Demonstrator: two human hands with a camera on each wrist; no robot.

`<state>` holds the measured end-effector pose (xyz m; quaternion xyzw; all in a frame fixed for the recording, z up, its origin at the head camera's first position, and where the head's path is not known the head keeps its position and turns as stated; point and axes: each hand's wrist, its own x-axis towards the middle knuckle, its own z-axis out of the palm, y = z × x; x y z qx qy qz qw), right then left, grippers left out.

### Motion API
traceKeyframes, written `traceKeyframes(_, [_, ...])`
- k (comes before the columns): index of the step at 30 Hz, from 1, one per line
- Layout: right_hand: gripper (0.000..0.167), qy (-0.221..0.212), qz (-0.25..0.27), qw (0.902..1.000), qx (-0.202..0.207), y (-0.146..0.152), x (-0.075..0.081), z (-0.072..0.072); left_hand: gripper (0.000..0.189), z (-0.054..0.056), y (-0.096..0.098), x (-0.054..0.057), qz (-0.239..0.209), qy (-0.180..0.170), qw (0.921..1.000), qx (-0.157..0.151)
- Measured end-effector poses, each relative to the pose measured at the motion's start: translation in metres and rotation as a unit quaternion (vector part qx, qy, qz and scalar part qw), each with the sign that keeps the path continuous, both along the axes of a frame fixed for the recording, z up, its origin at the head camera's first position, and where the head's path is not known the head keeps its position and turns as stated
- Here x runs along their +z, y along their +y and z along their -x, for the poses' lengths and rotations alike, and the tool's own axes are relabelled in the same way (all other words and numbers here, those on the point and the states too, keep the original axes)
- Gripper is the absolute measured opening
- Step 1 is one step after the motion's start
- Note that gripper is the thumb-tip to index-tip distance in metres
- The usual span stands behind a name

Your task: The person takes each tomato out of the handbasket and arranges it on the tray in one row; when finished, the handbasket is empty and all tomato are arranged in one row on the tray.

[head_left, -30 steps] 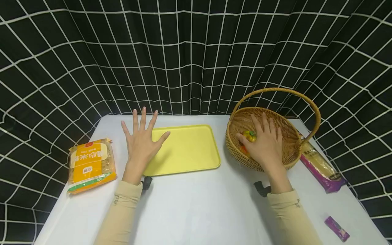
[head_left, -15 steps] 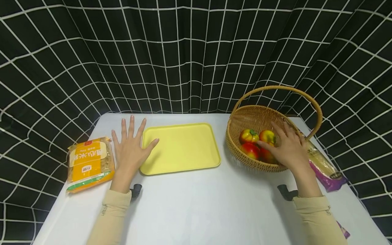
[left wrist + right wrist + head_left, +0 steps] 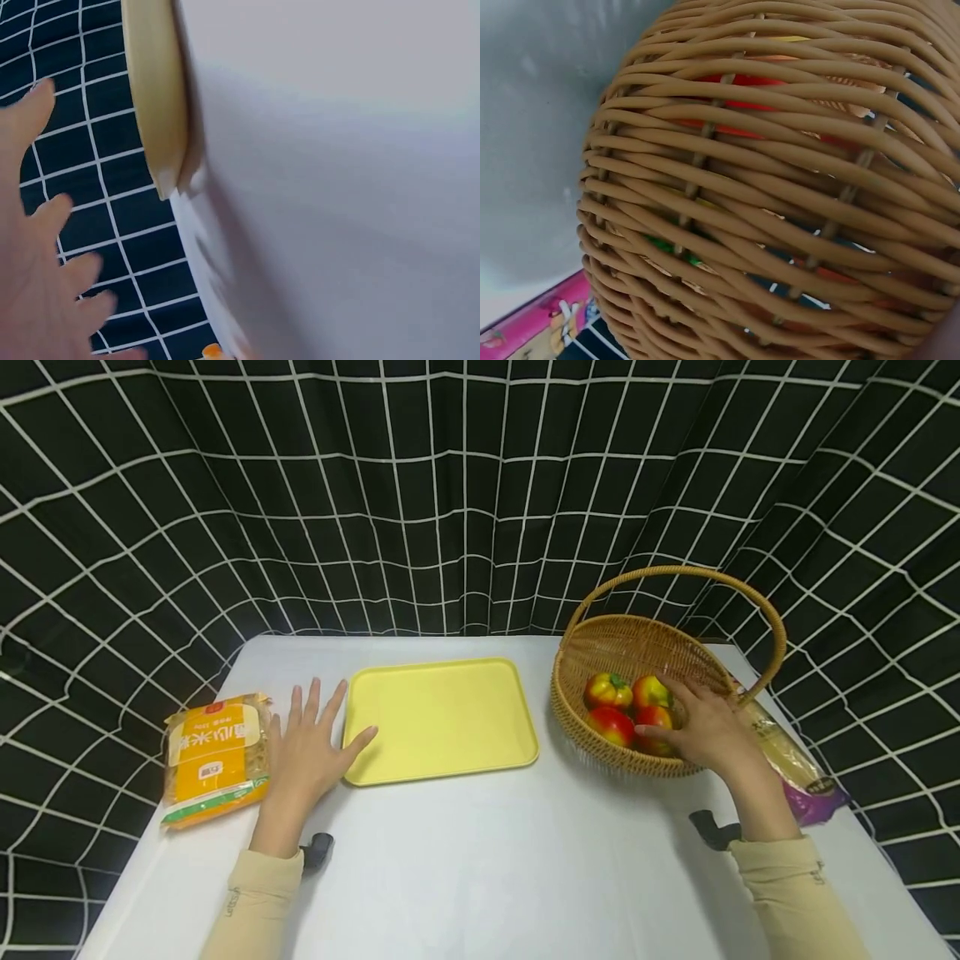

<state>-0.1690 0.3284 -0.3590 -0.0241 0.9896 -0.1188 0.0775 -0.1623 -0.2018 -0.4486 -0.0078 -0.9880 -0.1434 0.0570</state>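
Observation:
My left hand [image 3: 306, 758], fingers spread, hovers between an orange-labelled food bag [image 3: 217, 760] and the yellow tray [image 3: 442, 718]. Its fingers [image 3: 82, 274] also show in the left wrist view, apart from the tray's edge [image 3: 157, 97]. At the right, my right hand [image 3: 708, 727] reaches over the near right rim of a wicker basket [image 3: 637, 639]. Inside are red-and-yellow fruits [image 3: 611, 727], one ribbed with a green top [image 3: 609, 690]. The right thumb and fingers lie apart, beside the right-hand fruits. In the right wrist view the basket's woven wall [image 3: 765, 187] fills most of the picture.
A long purple-ended packet [image 3: 813, 797] lies right of the basket, partly behind the right hand. The basket's tall handle [image 3: 678, 572] arches over its opening. A black curtain with white grid lines [image 3: 465, 493] hangs behind the white table [image 3: 480, 860].
My right hand has moved right from above the basket's middle to its right side, exposing the fruits. My left hand has drawn back toward the lower left, off the tray. The sleeve now covers a small purple packet.

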Motion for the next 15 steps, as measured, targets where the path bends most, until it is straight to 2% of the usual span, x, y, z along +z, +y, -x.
traceKeyframes(4, [0.100, -0.023, -0.005, 0.9997, 0.009, 0.000, 0.001, 0.001, 0.106, -0.012, -0.001, -0.005, -0.017, -0.076, 0.9968, -0.021])
traceKeyframes(7, [0.097, -0.039, -0.005, 0.9992, 0.012, 0.000, 0.002, 0.002, 0.108, -0.020, -0.002, -0.007, -0.028, -0.106, 0.9934, -0.033])
traceKeyframes(15, [0.088, -0.078, 0.012, 0.9969, 0.009, -0.001, 0.003, 0.003, 0.080, -0.039, 0.001, 0.000, -0.051, -0.161, 0.9846, -0.047])
